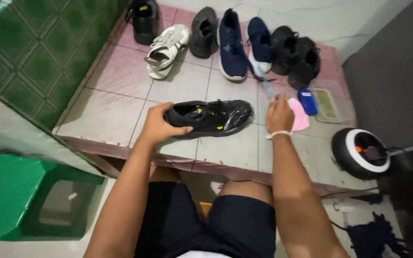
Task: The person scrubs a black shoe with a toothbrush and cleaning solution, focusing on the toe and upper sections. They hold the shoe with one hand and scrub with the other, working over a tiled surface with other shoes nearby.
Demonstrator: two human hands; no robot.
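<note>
Head view: two hands at a black shoe on a tiled counter.
The left hand [157,125] is clamped on the heel of the black shoe [210,117] near the counter's [101,114] front edge; the right hand [279,113] grips a toothbrush [265,82] beside a pink cloth [298,114].

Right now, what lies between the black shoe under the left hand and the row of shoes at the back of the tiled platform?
In the head view, only bare pink tile separates the black shoe, gripped by the left hand, from the row of shoes.
</note>
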